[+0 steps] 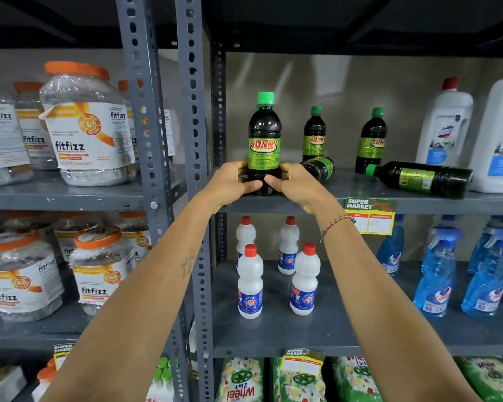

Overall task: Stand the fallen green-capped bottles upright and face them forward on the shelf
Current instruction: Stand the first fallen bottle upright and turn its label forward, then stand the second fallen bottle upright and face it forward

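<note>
A dark bottle with a green cap and a green SUNNY label [264,134] stands upright at the front left of the grey shelf [302,204], label facing me. My left hand [232,184] and my right hand [293,185] clasp its base from both sides. Two more green-capped bottles stand upright further back, one [314,132] in the middle and one [371,140] to the right. One bottle [321,167] lies on its side just behind my right hand, partly hidden. Another [421,178] lies on its side at the right, cap pointing left.
Large white jugs [444,126] stand at the shelf's right end. A yellow price tag [370,216] hangs on the shelf edge. White red-capped bottles [250,282] and blue spray bottles [436,274] fill the shelf below. Orange-lidded jars [84,123] occupy the left rack beyond grey uprights [190,111].
</note>
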`<act>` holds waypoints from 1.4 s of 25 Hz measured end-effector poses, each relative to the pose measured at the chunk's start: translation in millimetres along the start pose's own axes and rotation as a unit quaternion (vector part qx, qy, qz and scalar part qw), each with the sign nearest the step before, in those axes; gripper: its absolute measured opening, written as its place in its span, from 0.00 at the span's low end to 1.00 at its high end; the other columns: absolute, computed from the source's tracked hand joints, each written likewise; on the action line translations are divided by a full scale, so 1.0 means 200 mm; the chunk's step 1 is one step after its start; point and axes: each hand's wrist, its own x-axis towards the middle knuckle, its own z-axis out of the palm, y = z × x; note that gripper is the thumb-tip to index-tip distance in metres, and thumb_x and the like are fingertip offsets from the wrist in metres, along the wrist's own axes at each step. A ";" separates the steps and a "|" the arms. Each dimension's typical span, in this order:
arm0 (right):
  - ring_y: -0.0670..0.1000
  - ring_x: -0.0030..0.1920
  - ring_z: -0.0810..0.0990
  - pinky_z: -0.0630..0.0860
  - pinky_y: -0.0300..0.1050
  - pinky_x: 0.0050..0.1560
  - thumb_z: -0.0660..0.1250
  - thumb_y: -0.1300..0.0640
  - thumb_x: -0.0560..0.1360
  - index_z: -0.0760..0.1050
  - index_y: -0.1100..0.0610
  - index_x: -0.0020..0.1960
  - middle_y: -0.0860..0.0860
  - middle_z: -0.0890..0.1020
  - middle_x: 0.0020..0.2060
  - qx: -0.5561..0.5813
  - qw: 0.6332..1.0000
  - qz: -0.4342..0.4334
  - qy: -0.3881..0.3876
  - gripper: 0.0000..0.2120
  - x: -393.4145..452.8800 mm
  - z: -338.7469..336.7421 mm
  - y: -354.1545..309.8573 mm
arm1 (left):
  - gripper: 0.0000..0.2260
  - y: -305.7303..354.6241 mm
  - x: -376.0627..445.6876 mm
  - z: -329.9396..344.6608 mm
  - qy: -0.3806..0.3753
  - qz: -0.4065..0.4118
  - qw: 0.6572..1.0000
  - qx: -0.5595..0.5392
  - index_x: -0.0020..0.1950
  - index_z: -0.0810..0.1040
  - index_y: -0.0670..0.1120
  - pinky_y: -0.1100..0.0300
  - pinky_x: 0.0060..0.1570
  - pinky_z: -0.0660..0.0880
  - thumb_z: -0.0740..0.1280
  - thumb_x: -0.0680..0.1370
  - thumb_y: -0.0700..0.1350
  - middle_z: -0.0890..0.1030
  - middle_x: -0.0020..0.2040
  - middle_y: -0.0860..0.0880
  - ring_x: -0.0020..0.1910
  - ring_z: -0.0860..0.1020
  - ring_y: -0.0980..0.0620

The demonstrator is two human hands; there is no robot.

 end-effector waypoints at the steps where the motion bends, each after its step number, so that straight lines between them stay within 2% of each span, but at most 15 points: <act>1: 0.54 0.59 0.80 0.74 0.55 0.66 0.67 0.57 0.77 0.74 0.59 0.66 0.55 0.83 0.57 0.000 1.000 -0.001 -0.001 0.18 -0.01 0.00 0.00 | 0.24 0.00 0.00 0.00 -0.003 -0.002 1.000 0.000 0.69 0.72 0.46 0.49 0.68 0.69 0.72 0.74 0.41 0.79 0.63 0.49 0.63 0.76 0.52; 5: 0.54 0.60 0.79 0.74 0.53 0.66 0.67 0.53 0.77 0.74 0.59 0.66 0.54 0.82 0.58 0.013 0.999 0.026 -0.027 0.19 -0.06 -0.02 -0.04 | 0.29 0.04 -0.06 0.00 -0.033 -0.014 0.998 0.055 0.75 0.63 0.45 0.50 0.71 0.65 0.69 0.76 0.46 0.72 0.70 0.47 0.70 0.70 0.48; 7: 0.53 0.54 0.81 0.78 0.47 0.60 0.67 0.54 0.78 0.72 0.64 0.66 0.56 0.81 0.56 0.067 0.997 0.043 0.019 0.21 -0.06 -0.08 -0.04 | 0.32 0.09 -0.14 0.06 0.068 -0.002 0.990 0.126 0.76 0.57 0.43 0.53 0.72 0.61 0.67 0.78 0.48 0.65 0.74 0.46 0.73 0.64 0.48; 9: 0.50 0.39 0.80 0.82 0.39 0.43 0.64 0.62 0.78 0.74 0.69 0.62 0.56 0.81 0.42 0.161 0.976 0.047 0.139 0.15 -0.06 -0.18 -0.05 | 0.20 0.16 -0.23 0.18 0.266 0.136 0.945 0.135 0.70 0.66 0.40 0.51 0.65 0.70 0.64 0.79 0.42 0.71 0.66 0.43 0.64 0.72 0.46; 10: 0.50 0.34 0.79 0.82 0.41 0.40 0.63 0.61 0.78 0.77 0.68 0.58 0.56 0.81 0.38 0.167 0.961 0.056 0.215 0.13 -0.03 -0.25 -0.05 | 0.13 0.19 -0.25 0.26 0.319 0.215 0.915 0.118 0.63 0.71 0.39 0.51 0.57 0.74 0.62 0.79 0.40 0.75 0.58 0.43 0.55 0.76 0.46; 12: 0.56 0.40 0.83 0.82 0.51 0.50 0.61 0.49 0.75 0.78 0.66 0.55 0.58 0.83 0.41 0.079 0.942 0.091 0.312 0.21 0.05 -0.35 -0.04 | 0.07 0.22 -0.24 0.44 0.287 0.312 0.896 0.128 0.54 0.75 0.38 0.53 0.48 0.74 0.60 0.79 0.38 0.76 0.49 0.43 0.47 0.75 0.46; 13: 0.60 0.49 0.83 0.79 0.54 0.56 0.60 0.42 0.72 0.78 0.66 0.57 0.61 0.83 0.48 0.027 0.944 0.114 0.309 0.29 0.11 -0.39 -0.03 | 0.08 0.23 -0.22 0.53 0.253 0.332 0.895 0.157 0.54 0.75 0.37 0.53 0.47 0.73 0.60 0.78 0.38 0.77 0.49 0.42 0.46 0.75 0.45; 15: 0.63 0.62 0.77 0.74 0.55 0.64 0.59 0.31 0.65 0.74 0.64 0.65 0.61 0.78 0.61 -0.035 0.954 0.185 0.234 0.43 0.23 -0.40 0.02 | 0.13 0.19 -0.15 0.67 0.221 0.325 0.880 0.265 0.57 0.75 0.36 0.50 0.49 0.74 0.58 0.78 0.40 0.78 0.52 0.40 0.48 0.76 0.41; 17: 0.61 0.61 0.78 0.75 0.54 0.63 0.62 0.25 0.52 0.76 0.58 0.64 0.58 0.79 0.61 -0.045 0.960 0.241 0.135 0.51 0.42 -0.41 0.18 | 0.19 0.12 -0.10 0.75 0.208 0.287 0.850 0.390 0.63 0.74 0.35 0.48 0.59 0.74 0.56 0.78 0.45 0.79 0.57 0.39 0.55 0.77 0.40; 20: 0.59 0.53 0.83 0.77 0.54 0.60 0.67 0.31 0.47 0.81 0.55 0.55 0.57 0.84 0.55 -0.056 0.967 0.242 0.057 0.43 0.62 -0.41 0.38 | 0.24 0.02 -0.03 0.76 0.213 0.234 0.828 0.464 0.68 0.71 0.35 0.47 0.70 0.65 0.53 0.80 0.49 0.76 0.65 0.38 0.65 0.73 0.39; 23: 0.57 0.50 0.84 0.80 0.53 0.57 0.72 0.39 0.49 0.80 0.57 0.50 0.56 0.85 0.50 0.030 0.967 0.234 0.098 0.34 0.41 -0.43 0.27 | 0.24 -0.01 -0.01 0.79 0.212 0.217 0.802 0.514 0.68 0.72 0.36 0.48 0.72 0.61 0.49 0.82 0.50 0.77 0.65 0.39 0.66 0.73 0.41; 26: 0.56 0.45 0.83 0.82 0.50 0.47 0.77 0.47 0.61 0.76 0.63 0.53 0.57 0.83 0.45 0.165 0.953 0.192 0.165 0.27 0.25 -0.47 0.23 | 0.22 -0.02 0.00 0.80 0.226 0.214 0.787 0.533 0.64 0.76 0.39 0.48 0.70 0.64 0.50 0.81 0.49 0.79 0.62 0.41 0.60 0.77 0.42; 29: 0.55 0.43 0.83 0.79 0.44 0.36 0.76 0.53 0.66 0.73 0.64 0.57 0.58 0.82 0.45 0.248 0.943 0.147 0.167 0.25 0.22 -0.53 0.29 | 0.17 -0.04 0.00 0.81 0.271 0.233 0.779 0.514 0.53 0.78 0.41 0.51 0.55 0.67 0.54 0.81 0.49 0.80 0.49 0.43 0.45 0.78 0.42; 32: 0.56 0.50 0.83 0.80 0.50 0.51 0.75 0.60 0.68 0.76 0.60 0.55 0.58 0.83 0.49 0.231 0.962 0.077 0.122 0.17 0.21 -0.61 0.31 | 0.16 -0.06 0.00 0.83 0.293 0.236 0.771 0.513 0.52 0.78 0.42 0.51 0.50 0.68 0.54 0.80 0.49 0.80 0.46 0.45 0.42 0.76 0.44; 35: 0.57 0.58 0.82 0.77 0.53 0.62 0.76 0.65 0.68 0.73 0.63 0.63 0.59 0.82 0.58 0.218 0.975 0.025 0.044 0.25 0.19 -0.68 0.33 | 0.16 -0.06 0.02 0.83 0.309 0.241 0.774 0.498 0.53 0.79 0.42 0.50 0.49 0.72 0.55 0.79 0.49 0.81 0.47 0.45 0.44 0.78 0.45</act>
